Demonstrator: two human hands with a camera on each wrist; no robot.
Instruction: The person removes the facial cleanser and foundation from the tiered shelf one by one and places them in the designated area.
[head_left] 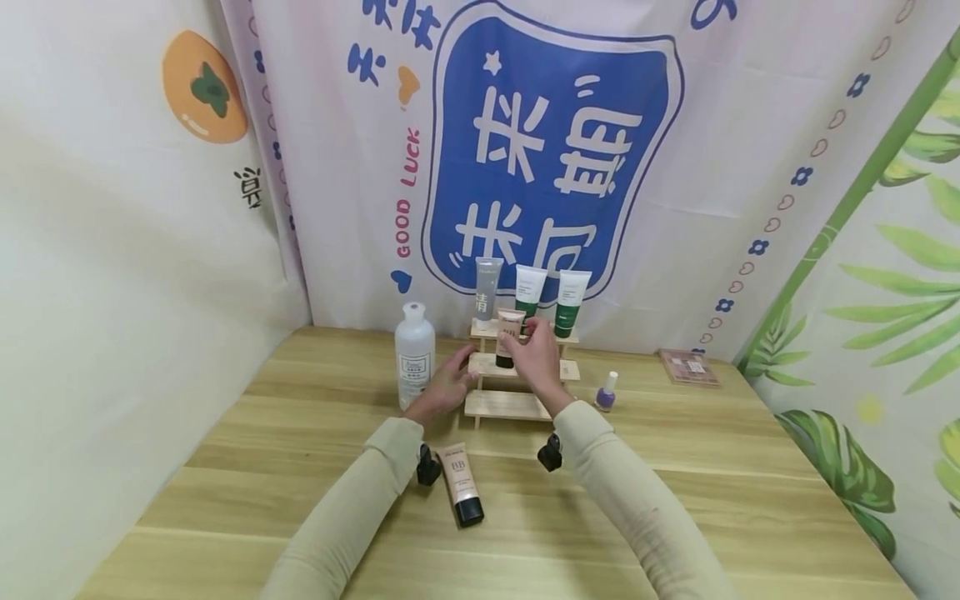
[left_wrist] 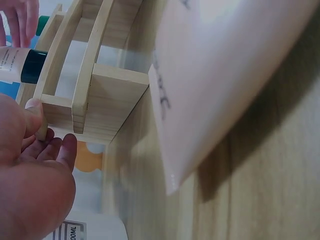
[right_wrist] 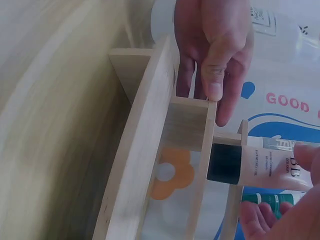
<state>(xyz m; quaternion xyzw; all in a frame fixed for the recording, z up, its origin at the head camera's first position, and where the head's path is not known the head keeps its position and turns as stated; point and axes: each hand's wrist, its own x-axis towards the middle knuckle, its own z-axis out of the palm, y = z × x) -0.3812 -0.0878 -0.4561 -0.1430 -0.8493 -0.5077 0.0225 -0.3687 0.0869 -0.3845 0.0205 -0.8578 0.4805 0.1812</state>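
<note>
A three-step wooden rack (head_left: 504,406) stands at the back of the table. My left hand (head_left: 448,385) grips its left end, thumb (right_wrist: 214,75) on the middle step's end panel and fingers (left_wrist: 61,150) curled behind it. My right hand (head_left: 537,354) holds a beige BB tube (head_left: 508,335) upright, black cap (right_wrist: 224,164) down, on the middle step. On the top step stand a grey tube (head_left: 487,288) and two white-and-green tubes (head_left: 529,292). In the left wrist view the rack (left_wrist: 105,102) fills the upper left.
A clear bottle (head_left: 415,354) stands just left of the rack. A second BB tube (head_left: 460,483) lies on the table between my forearms. A purple nail polish (head_left: 606,392) and a flat palette (head_left: 688,367) sit to the right. Printed cloth hangs behind.
</note>
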